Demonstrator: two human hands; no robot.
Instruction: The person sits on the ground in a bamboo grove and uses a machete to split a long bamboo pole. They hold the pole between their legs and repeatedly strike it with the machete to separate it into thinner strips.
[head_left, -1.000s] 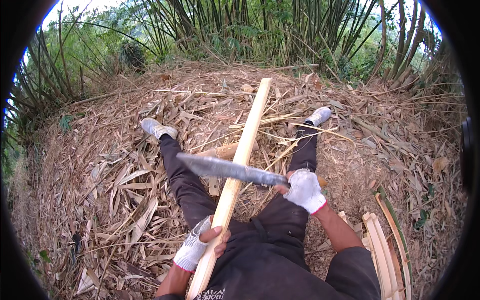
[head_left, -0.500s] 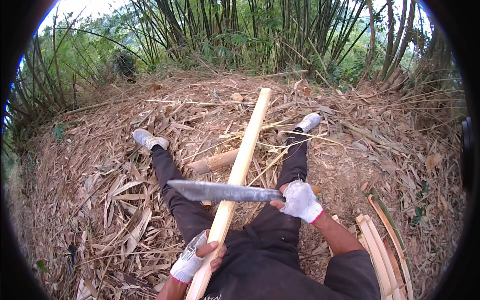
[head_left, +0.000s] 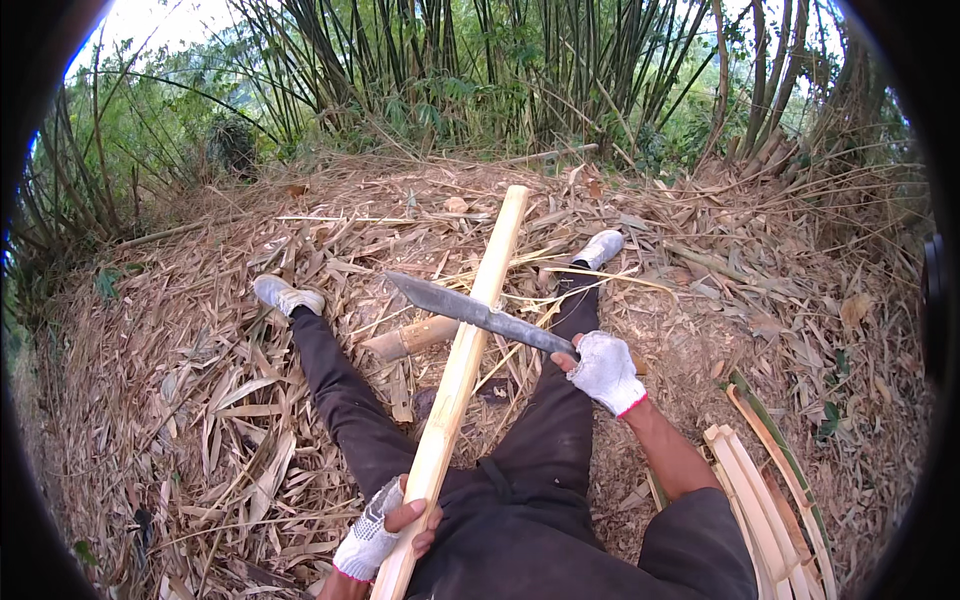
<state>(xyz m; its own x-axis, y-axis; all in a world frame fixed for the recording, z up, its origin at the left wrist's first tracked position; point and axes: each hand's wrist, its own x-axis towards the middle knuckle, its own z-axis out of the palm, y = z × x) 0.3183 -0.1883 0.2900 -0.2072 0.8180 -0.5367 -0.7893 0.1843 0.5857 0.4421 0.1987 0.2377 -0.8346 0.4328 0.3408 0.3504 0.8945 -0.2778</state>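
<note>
A long pale strip of split bamboo (head_left: 462, 375) slants up from my lap, its far end raised between my legs. My left hand (head_left: 385, 530), in a white fingerless-looking glove, wraps round its near end. In my gloved right hand (head_left: 602, 372) is the handle of a machete (head_left: 455, 303), mostly hidden by the fingers. The blade points left and lies across the strip a little past its middle, touching it, and a small curl of shaving shows at the edge.
Beyond the strip a short bamboo section (head_left: 412, 338) lies on the ground between my legs, with thin shavings (head_left: 610, 277) around it. At my right several split bamboo strips (head_left: 755, 500) lie stacked. Dry leaves cover the ground; bamboo clumps (head_left: 480, 80) stand behind.
The machete has moved away from me along the strip, its tip now angled farther forward. My right arm has stretched outward; my left hand keeps its grip. The whole view has shifted slightly.
</note>
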